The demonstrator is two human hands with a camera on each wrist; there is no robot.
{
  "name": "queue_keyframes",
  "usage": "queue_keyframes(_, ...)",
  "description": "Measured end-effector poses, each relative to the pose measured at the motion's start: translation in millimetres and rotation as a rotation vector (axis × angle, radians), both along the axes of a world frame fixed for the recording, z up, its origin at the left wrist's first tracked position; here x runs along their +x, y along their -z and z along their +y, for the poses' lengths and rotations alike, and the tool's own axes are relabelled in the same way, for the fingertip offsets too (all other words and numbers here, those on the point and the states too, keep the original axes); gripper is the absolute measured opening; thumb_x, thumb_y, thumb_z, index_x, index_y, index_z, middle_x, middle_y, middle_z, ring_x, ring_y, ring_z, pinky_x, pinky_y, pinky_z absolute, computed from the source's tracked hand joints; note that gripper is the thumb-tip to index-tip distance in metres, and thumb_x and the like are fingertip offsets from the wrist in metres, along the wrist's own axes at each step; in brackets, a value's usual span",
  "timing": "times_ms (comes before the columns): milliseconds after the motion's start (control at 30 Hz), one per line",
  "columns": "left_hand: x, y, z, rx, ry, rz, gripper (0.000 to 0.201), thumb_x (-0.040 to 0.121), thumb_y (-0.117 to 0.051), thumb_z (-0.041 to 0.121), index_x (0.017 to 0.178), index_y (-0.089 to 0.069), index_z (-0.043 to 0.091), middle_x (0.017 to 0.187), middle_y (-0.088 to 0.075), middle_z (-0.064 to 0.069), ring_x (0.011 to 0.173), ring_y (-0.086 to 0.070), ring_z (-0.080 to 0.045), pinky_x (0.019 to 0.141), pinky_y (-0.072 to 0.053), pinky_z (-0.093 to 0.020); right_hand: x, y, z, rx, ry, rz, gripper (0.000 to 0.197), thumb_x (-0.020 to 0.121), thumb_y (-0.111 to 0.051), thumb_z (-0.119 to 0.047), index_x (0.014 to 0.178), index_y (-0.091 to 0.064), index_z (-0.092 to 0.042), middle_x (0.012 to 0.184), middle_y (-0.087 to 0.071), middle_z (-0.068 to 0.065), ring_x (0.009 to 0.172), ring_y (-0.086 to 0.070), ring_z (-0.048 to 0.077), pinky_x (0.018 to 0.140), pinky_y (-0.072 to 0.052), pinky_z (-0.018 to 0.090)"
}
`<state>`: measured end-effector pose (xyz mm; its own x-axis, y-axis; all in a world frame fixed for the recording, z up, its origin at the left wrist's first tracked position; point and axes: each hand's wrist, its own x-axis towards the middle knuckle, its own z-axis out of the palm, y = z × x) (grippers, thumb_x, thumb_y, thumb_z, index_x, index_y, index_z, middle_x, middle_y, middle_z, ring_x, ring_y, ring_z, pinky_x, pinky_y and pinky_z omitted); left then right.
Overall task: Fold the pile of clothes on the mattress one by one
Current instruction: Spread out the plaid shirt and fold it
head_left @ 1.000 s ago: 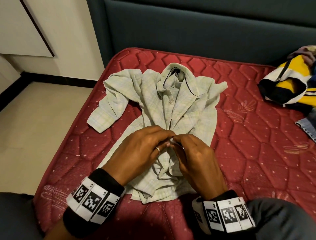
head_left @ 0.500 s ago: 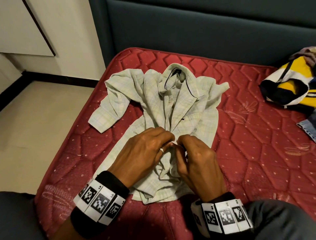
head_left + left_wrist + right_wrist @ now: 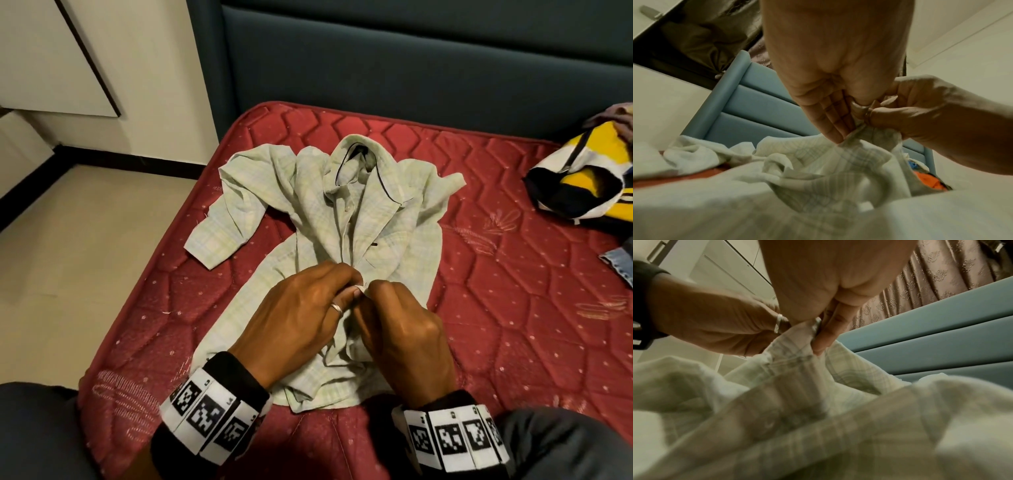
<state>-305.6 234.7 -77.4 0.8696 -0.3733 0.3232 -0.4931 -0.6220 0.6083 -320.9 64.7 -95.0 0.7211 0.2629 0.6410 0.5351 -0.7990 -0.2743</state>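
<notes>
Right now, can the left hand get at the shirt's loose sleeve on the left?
Probably yes. The sleeve lies flat on the mattress with nothing on or before it. But the left hand is busy pinching the shirt front with the right hand, so it must let go first.

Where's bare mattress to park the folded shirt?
Widest bare patch: mattress between the shirt and the clothes pile, toward the near right. A narrower strip runs along the left edge beside the sleeve. Crowded: the centre, where left hand and right hand pinch the shirt front, and the far-right corner.
</notes>
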Motion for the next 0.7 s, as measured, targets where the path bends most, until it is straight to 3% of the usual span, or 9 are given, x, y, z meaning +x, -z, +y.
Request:
queue_keyframes(100, -2.0, 1.4, 0.1, -0.193, -0.024, 0.128, 0.014, 0.101, -0.056, 0.021, 0.111, -0.065, 0.023, 0.1, -0.067, 0.013, 0.092, -0.065, -0.005, 0.073, -0.054, -0.025, -0.9, 1.2, 1.4, 0.041, -0.008, -0.014, 0.01, 0.093, -0.065, -0.012, 0.086, -0.059, -0.008, 0.07, -0.054, 0.002, 0.048, -0.047, 0.018, 0.039, -0.042, 0.033)
queue_keyframes(167, -1.9, 0.2, -0.4, -0.375, -0.083, 0.317, 0.019, 0.095, -0.06, 0.018, 0.111, -0.069, 0.025, 0.101, -0.07, 0.01, 0.09, -0.069, -0.005, 0.073, -0.055, -0.02, -2.7, 2.3, 3.5, 0.07, -0.038, 0.035, 0.007, 0.091, -0.066, -0.01, 0.093, -0.06, -0.008, 0.074, -0.058, 0.002, 0.052, -0.052, 0.018, 0.042, -0.045, 0.034)
queue_keyframes(267, 2.0, -2.0, -3.3, -0.622, -0.193, 0.507, 0.013, 0.093, -0.068, 0.021, 0.104, -0.072, 0.026, 0.098, -0.074, 0.005, 0.092, -0.071, -0.017, 0.085, -0.058, -0.031, -5.8, 0.0, 7.1, 0.104, -0.11, 0.175, 0.014, 0.09, -0.065, -0.01, 0.104, -0.066, -0.008, 0.084, -0.063, 0.002, 0.064, -0.059, 0.016, 0.052, -0.05, 0.033)
queue_keyframes(367, 4.8, -1.3, -4.6, -0.751, -0.253, 0.581, 0.016, 0.085, -0.076, 0.016, 0.101, -0.073, 0.016, 0.095, -0.075, -0.003, 0.093, -0.072, -0.019, 0.084, -0.059, -0.028, -8.5, -3.1, 9.2, 0.138, -0.185, 0.288, 0.009, 0.091, -0.065, -0.013, 0.099, -0.064, -0.011, 0.083, -0.062, -0.002, 0.067, -0.059, 0.012, 0.057, -0.049, 0.031)
queue_keyframes(533, 4.5, 5.9, -3.7, -0.622, -0.294, 0.535, 0.022, 0.076, -0.085, 0.015, 0.091, -0.071, 0.023, 0.077, -0.069, 0.008, 0.074, -0.068, -0.005, 0.072, -0.056, -0.02, -6.0, -7.6, 4.1, 0.226, -0.169, 0.421, 0.007, 0.087, -0.063, -0.026, 0.084, -0.064, -0.019, 0.075, -0.065, -0.011, 0.066, -0.063, 0.007, 0.056, -0.051, 0.032)
queue_keyframes(633, -4.6, 5.3, -6.7, -0.365, -0.223, 0.36, 0.022, 0.079, -0.081, 0.013, 0.091, -0.068, 0.025, 0.08, -0.067, 0.012, 0.073, -0.064, 0.001, 0.066, -0.05, -0.012, 0.0, -12.1, -3.6, 0.384, -0.039, 0.432, 0.015, 0.091, -0.065, -0.03, 0.079, -0.066, -0.021, 0.07, -0.068, -0.012, 0.064, -0.066, 0.005, 0.057, -0.052, 0.027)
queue_keyframes(700, -12.3, 5.6, -11.4, -0.167, -0.165, 0.214, 0.02, 0.081, -0.077, 0.016, 0.095, -0.067, 0.026, 0.083, -0.066, 0.014, 0.077, -0.063, -0.001, 0.067, -0.049, -0.015, 6.4, -8.5, -7.1, 0.529, 0.078, 0.528, 0.023, 0.094, -0.063, -0.036, 0.076, -0.068, -0.023, 0.068, -0.069, -0.008, 0.065, -0.068, 0.009, 0.064, -0.055, 0.037)
